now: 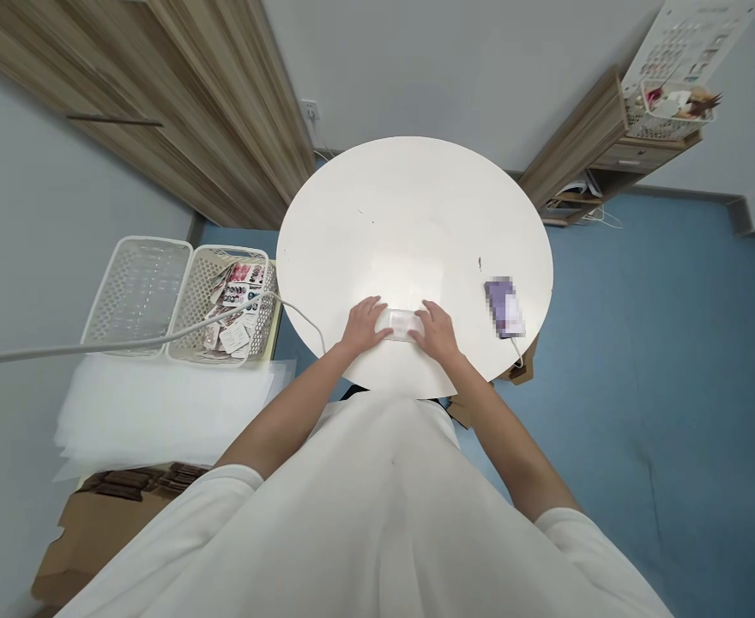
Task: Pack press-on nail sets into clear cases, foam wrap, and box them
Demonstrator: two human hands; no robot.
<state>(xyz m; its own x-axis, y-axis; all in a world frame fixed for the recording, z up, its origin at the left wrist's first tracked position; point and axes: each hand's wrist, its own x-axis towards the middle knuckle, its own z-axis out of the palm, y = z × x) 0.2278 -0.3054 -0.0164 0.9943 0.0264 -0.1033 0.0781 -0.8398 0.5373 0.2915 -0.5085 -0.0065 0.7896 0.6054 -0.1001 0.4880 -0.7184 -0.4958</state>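
Left grip (363, 326) closed about one end of a clear case (401, 325), right grip (437, 333) about the other, thumbs along the near edge, fingers along the far one. Between the two, directly in front of the body near the close side of the round white counter (416, 197): the case, long axis running left to right. Neither hand nearer; to the right of the left grip, to the left of the right, in line with both. Impossible to tell whether flat on the counter or slightly raised.

Farther out on the counter, to the right and well apart from the right grip: a purple phone (499, 300). Off the left side: a basket (266, 296) of printed cards (236, 330), touching a second basket (181, 257) with clear pieces (139, 283) inside; nearer the body, a pile of translucent sheets (159, 412), then cartons (94, 541) below.

Hidden under the fingers: both ends of the case. Hard to make out: anything inside it, given the glare and pale counter beneath. Masked by coarse blocks: the phone. Cut off at the left border: a white cable (126, 345) passing over the baskets. Too small to read: print on the cards.
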